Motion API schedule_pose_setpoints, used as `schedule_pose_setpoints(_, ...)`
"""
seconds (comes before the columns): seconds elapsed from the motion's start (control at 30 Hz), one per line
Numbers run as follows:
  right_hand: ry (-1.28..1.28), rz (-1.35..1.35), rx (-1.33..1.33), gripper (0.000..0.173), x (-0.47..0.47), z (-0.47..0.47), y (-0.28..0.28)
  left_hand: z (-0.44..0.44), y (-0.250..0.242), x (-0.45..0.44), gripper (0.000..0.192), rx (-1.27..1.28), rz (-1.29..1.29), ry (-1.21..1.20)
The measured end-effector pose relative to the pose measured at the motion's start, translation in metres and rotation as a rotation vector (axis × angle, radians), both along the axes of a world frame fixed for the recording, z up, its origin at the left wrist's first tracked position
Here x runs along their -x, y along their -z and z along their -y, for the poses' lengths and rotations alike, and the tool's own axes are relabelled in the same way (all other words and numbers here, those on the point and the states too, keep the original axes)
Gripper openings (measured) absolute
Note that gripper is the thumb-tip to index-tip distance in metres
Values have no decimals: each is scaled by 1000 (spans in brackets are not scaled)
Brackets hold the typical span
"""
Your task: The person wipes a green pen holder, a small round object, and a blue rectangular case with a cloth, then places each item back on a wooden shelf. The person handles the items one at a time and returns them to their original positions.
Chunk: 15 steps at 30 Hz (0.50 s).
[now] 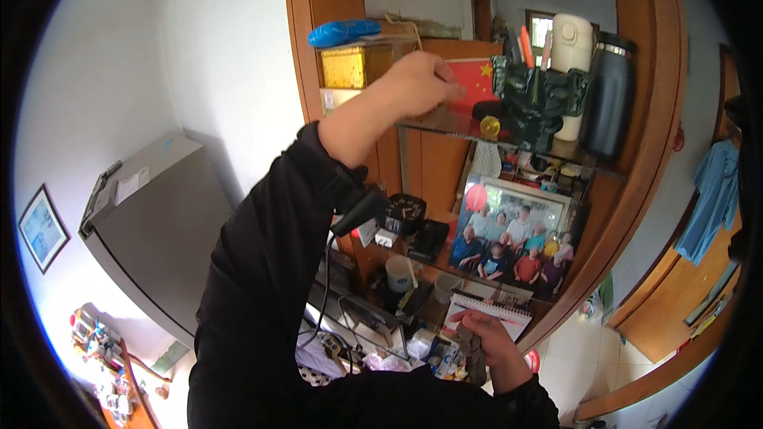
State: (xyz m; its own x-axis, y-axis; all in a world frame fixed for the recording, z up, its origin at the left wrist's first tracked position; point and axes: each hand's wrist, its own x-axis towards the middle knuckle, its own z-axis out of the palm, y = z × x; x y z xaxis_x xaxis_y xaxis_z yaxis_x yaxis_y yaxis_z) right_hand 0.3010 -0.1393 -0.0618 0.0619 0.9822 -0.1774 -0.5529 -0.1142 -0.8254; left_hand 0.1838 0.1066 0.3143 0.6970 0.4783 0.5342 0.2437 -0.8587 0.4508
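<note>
My left hand (420, 86) is raised to the upper glass shelf (441, 122), its fingers at the left edge of a small red flag with yellow stars (474, 80); whether they grip it I cannot tell. Right of the flag stand a dark green carved pen holder (539, 107) with pens, a cream bottle (571, 41) and a dark vacuum flask (608, 98). A small yellow ball (490, 126) lies at the shelf's front. Lower down, my right hand (489, 339) holds a crumpled grey-brown cloth (473, 357) in front of a spiral desk calendar (512, 318).
A yellow box (344, 67) under a blue packet (344, 32) stands at the shelf's left. Below are a black clock (405, 211), a large group photograph (512, 238) and a white cup (400, 274). A grey refrigerator (161, 220) stands to the left. A black cable (325, 292) hangs beside my sleeve.
</note>
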Motion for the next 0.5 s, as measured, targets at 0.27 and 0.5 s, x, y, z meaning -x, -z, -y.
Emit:
schedule_pose_setpoints(0.27, 61, 84, -29, 31, 6, -5, -6, -4, -5, 13, 32, -229, -26, -138)
schedule_pose_setpoints(0.5, 22, 30, 22, 24, 2, 3, -12, -8, -3, 16, 31, -305, -15, -155)
